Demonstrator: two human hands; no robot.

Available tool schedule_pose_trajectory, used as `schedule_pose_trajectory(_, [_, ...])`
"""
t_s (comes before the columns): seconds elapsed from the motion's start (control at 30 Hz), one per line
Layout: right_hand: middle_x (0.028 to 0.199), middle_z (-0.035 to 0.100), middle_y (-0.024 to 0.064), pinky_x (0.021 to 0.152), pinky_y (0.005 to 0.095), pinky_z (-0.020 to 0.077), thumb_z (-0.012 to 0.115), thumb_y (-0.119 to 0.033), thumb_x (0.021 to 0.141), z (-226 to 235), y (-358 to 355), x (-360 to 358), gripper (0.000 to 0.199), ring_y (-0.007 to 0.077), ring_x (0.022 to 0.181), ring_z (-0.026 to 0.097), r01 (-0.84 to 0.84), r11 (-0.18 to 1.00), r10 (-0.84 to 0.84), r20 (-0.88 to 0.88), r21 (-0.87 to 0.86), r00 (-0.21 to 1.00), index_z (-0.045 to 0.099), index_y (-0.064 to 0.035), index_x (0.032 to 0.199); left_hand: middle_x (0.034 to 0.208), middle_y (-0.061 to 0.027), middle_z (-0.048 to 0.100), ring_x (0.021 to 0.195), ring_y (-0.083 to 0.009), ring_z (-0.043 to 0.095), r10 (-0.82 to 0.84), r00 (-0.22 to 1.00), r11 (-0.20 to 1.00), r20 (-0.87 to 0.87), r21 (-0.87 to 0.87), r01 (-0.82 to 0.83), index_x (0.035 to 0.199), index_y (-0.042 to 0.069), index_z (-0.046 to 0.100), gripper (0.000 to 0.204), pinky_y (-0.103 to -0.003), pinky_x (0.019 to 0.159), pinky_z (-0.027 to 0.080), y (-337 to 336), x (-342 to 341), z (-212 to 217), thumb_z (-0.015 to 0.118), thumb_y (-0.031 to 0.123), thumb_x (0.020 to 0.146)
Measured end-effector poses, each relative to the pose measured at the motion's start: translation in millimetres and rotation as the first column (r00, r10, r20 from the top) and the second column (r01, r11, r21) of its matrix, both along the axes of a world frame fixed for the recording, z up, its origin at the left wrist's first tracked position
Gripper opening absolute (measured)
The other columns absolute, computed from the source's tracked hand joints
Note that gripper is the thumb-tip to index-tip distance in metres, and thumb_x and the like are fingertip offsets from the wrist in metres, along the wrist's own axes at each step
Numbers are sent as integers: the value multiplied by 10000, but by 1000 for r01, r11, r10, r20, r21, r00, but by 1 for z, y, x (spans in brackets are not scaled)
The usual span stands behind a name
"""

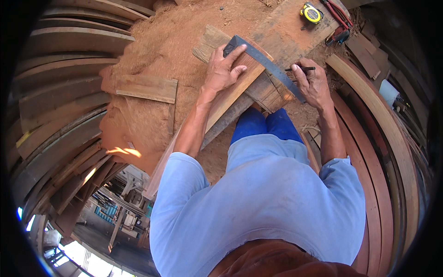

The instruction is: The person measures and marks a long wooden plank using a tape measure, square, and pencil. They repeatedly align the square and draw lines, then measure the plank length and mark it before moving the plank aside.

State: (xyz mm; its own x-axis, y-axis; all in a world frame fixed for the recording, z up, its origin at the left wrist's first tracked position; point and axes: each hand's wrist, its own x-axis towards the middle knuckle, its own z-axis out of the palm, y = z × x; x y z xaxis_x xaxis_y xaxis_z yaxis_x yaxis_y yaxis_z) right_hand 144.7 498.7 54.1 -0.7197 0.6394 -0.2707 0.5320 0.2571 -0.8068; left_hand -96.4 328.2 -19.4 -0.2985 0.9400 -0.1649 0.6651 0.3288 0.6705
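A dark carpenter's square point(270, 64) lies across a reddish-brown wooden board point(247, 76). My left hand point(222, 70) is closed on the square's thick end, with one finger stretched along its top and the thumb over the board. The long blade slants down to the right, its far end beside my right wrist. Between the thumb and fingers of my right hand point(315, 85) is a thin black pencil point(309, 69), held just above the blade's right part; its tip points left. Whether the tip touches anything cannot be seen.
A yellow tape measure point(312, 14) and a red-handled tool point(339, 16) lie on a thick plank point(286, 30) ahead. Sawdust point(157, 55) covers the ground, with a short board point(146, 87) on it. Stacked planks curve along the left point(78, 41) and right point(383, 101).
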Motion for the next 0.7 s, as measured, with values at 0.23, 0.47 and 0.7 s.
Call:
schedule_pose_trajectory(0.23, [743,456,138,672,416,429,574,-187,1022,-10,-7,12,244,315,682,479,131,991,-128,-66,38,990,533,-2,868,840,-158,714,792,-247,670,388,870,918,304,-215,-334,1071,25,710,239,-403,756,509,51,-16,-13,596,209,970])
schedule_pose_trajectory(0.47, [726,466,126,638,384,426,568,-182,1034,-17,-18,15,240,269,652,481,233,972,-236,-107,-36,966,541,-6,871,825,-77,704,769,-156,610,364,867,917,340,-296,-269,1060,34,714,204,-346,751,494,52,-22,-39,611,192,981])
schedule_pose_trajectory(0.7, [718,474,116,633,378,429,576,-203,1034,-23,-17,14,256,249,644,494,231,973,-232,-118,-22,966,557,-6,871,926,-38,728,861,-120,626,392,838,892,378,-377,-248,1127,25,712,227,-314,825,493,51,-25,-28,595,174,1003])
